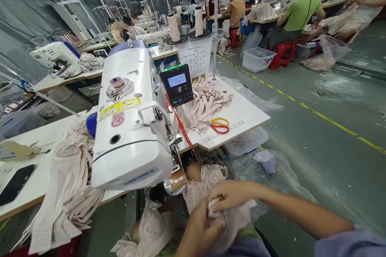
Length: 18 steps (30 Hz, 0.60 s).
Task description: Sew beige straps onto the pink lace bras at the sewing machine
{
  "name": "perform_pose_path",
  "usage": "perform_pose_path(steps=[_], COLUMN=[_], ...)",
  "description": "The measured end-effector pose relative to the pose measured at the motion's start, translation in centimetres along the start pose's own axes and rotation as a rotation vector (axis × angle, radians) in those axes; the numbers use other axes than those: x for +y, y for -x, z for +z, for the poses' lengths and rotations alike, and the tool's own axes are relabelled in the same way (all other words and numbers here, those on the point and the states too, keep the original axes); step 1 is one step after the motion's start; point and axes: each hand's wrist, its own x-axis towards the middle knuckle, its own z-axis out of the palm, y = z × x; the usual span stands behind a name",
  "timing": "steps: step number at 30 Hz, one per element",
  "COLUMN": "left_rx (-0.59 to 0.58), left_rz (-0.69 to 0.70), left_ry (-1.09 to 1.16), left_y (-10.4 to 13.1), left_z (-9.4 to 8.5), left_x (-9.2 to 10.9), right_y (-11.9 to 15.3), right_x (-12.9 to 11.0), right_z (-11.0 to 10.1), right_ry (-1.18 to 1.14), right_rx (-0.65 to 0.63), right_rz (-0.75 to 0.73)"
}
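Low in the view, my left hand (200, 227) and my right hand (230, 197) meet over my lap, both closed on a pale pink lace garment (233, 221). The garment's elastic or lace edge shows between the fingers. More of the pale fabric (153, 225) lies across my legs. Just ahead and to the left stands a white sewing machine (129, 128), its rounded end near my knees. Neither hand touches the machine.
Scissors (220, 125) and a pile of pale straps (205, 102) lie on the white table (247, 114). A control screen (177, 82) stands beside the machine. At left are stacked fabric pieces (64, 180) and a phone (17, 184). Several people work further back.
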Motion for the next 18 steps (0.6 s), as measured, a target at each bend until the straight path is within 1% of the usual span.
perform_pose_path(steps=[1,2,3,5,7,9,10,12,14,16,18], left_rx=[-0.110,-0.195,-0.251,-0.307,-0.291,-0.205,-0.145,-0.017,0.086,0.163,0.220], left_rz=[-0.083,-0.161,-0.219,-0.248,-0.237,-0.240,-0.249,-0.272,-0.281,-0.277,-0.271], left_ry=[0.127,0.226,0.292,0.373,0.431,0.483,0.484,0.447,0.390,0.346,0.314], left_y=[-0.5,-0.8,-1.0,-1.0,-0.7,-0.4,-0.2,0.2,0.6,1.1,1.7], left_z=[0.7,1.1,1.0,0.3,-0.5,-0.9,-0.9,-1.0,-1.3,-2.0,-3.3], left_x=[0.7,1.3,1.7,2.0,2.0,1.6,1.3,0.5,0.0,0.4,1.6], right_y=[-2.5,-5.1,-7.7,-12.5,-16.5,-19.5,-20.5,-21.6,-21.0,-18.7,-14.8], right_x=[-0.6,-1.2,-1.7,-2.4,-3.0,-3.5,-3.8,-4.3,-4.7,-4.9,-4.7], right_z=[0.3,0.7,1.0,1.8,2.7,3.6,3.8,3.9,3.6,3.1,2.9], right_ry=[-0.024,-0.040,-0.058,-0.098,-0.154,-0.223,-0.267,-0.378,-0.514,-0.648,-0.744], right_rx=[0.003,0.011,0.019,0.040,0.061,0.083,0.095,0.119,0.138,0.143,0.127], right_rz=[0.055,0.080,0.105,0.141,0.184,0.226,0.243,0.266,0.272,0.268,0.269])
